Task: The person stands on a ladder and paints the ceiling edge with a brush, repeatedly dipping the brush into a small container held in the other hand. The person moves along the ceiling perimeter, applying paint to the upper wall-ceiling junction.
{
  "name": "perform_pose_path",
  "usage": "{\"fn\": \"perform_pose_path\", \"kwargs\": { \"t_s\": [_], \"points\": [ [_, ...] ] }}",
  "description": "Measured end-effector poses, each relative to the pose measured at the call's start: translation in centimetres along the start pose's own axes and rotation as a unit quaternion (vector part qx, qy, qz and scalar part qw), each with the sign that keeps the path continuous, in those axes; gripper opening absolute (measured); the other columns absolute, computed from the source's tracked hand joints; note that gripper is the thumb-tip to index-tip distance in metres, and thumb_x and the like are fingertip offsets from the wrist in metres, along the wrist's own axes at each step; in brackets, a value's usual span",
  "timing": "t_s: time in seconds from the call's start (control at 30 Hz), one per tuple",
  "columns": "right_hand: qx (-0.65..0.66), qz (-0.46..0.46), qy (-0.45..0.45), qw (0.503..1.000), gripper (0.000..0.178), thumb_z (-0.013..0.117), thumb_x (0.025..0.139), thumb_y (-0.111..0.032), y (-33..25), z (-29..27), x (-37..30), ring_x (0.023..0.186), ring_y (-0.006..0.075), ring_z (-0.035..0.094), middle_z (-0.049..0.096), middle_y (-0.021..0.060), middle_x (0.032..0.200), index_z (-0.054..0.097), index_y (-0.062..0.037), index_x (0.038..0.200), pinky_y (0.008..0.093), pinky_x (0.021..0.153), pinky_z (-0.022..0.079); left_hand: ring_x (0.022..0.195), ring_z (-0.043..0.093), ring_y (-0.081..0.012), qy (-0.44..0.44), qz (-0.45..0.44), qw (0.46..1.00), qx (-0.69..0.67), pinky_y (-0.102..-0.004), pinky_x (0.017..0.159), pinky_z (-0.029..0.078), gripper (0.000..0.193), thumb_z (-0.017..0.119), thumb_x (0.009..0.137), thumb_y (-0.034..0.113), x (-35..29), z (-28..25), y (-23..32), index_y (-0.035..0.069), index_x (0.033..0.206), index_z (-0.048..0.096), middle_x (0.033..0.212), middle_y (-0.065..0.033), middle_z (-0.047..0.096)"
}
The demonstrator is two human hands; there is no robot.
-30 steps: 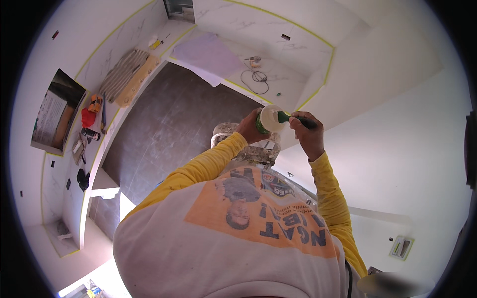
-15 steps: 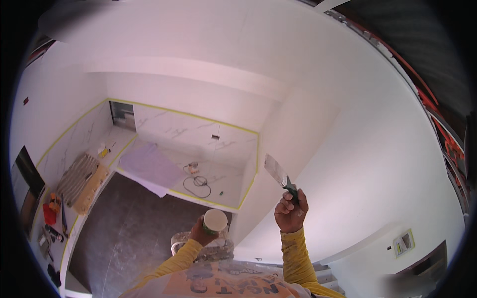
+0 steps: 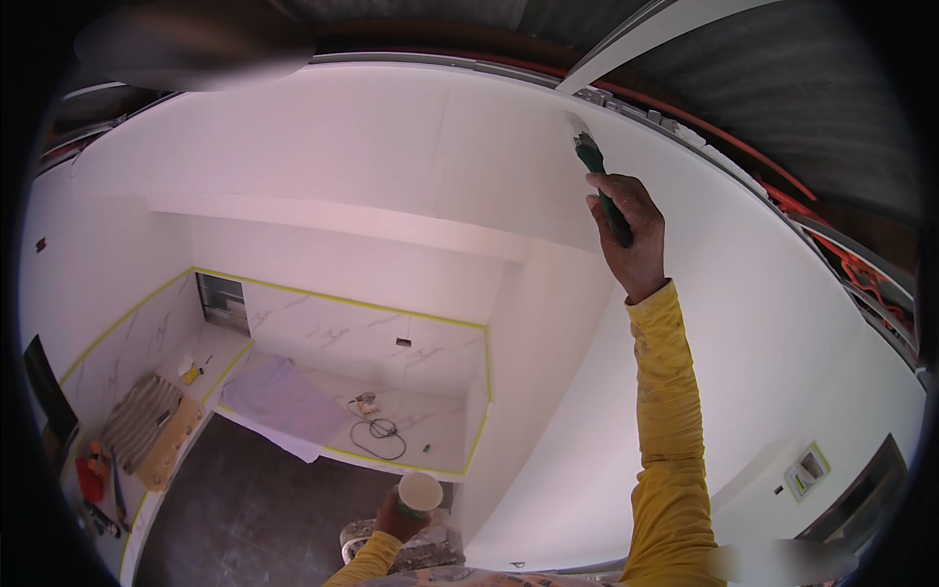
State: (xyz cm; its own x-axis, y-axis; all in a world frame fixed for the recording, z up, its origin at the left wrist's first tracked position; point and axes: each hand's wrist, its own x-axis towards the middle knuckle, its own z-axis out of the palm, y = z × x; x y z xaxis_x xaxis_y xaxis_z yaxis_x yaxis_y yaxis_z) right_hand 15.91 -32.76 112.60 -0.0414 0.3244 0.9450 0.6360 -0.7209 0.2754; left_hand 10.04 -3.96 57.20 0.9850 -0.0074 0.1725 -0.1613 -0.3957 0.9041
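Observation:
My right hand (image 3: 634, 235) is raised high against the white wall (image 3: 509, 137), its fingers wrapped round the dark green handle of a putty knife (image 3: 590, 155). The blade points up and away, near the wall's upper part; whether it touches the surface I cannot tell. Low in the middle, my left hand (image 3: 396, 520) grips a small round tub (image 3: 420, 491) with a pale top and a green side. Whether that top is a lid or the contents is unclear. Yellow sleeves cover both forearms.
Below lies a marble-look counter (image 3: 435, 445) edged with yellow tape, bearing a lilac sheet (image 3: 289, 401) and a corded tool (image 3: 367, 403). A stained bucket (image 3: 445, 545) stands beneath my left hand. Tools (image 3: 95, 474) sit at far left. A metal strip (image 3: 636, 44) crosses above the wall's top edge.
My right hand has risen with the putty knife from mid-height to near the wall's top. The view has tilted upward, and the left hand with the tub sits lower in it.

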Motion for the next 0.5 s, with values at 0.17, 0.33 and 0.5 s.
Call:
{"fn": "perform_pose_path", "kwargs": {
  "t_s": [0.17,0.33,0.5],
  "points": [
    [-0.065,0.013,-0.008,0.998,0.029,0.071,0.086,0.0,0.5,0.0,1.1,0.083,0.0269,0.069,0.067,0.0088,0.104,0.068,-0.0114,0.112,0.0347,0.069,0.057,0.111,0.066,-0.0354,-0.008,-0.001,1.0,0.011,-0.0457,0.093,0.055,0.084,0.089,0.063,0.036,0.1,-0.1,-0.4,0.013,0.131,0.044,0.12,-0.0162,0.065],
    [0.201,0.3,0.09,0.928,0.019,0.07,0.09,-0.007,-0.7,-0.5,1.4,0.058,0.0107,0.06,0.07,0.006,0.087,0.068,-0.0036,0.109,0.0235,0.053,0.047,0.11,0.066,-0.0354,-0.014,0.011,1.0,0.016,-0.0447,0.092,0.056,0.089,0.091,0.059,0.032,0.4,0.1,-0.8,0.01,0.13,0.042,0.119,-0.0168,0.065],
    [0.341,0.298,0.151,0.879,0.018,0.067,0.093,-0.015,0.3,0.7,3.4,0.045,0.0071,0.049,0.072,0.0106,0.085,0.068,-0.0025,0.106,0.0206,0.042,0.037,0.106,0.068,-0.035,0.013,0.052,0.998,0.019,-0.0447,0.09,0.057,0.091,0.092,0.058,0.031,0.6,0.8,-1.8,0.009,0.13,0.041,0.116,-0.0169,0.067]
  ]
}}
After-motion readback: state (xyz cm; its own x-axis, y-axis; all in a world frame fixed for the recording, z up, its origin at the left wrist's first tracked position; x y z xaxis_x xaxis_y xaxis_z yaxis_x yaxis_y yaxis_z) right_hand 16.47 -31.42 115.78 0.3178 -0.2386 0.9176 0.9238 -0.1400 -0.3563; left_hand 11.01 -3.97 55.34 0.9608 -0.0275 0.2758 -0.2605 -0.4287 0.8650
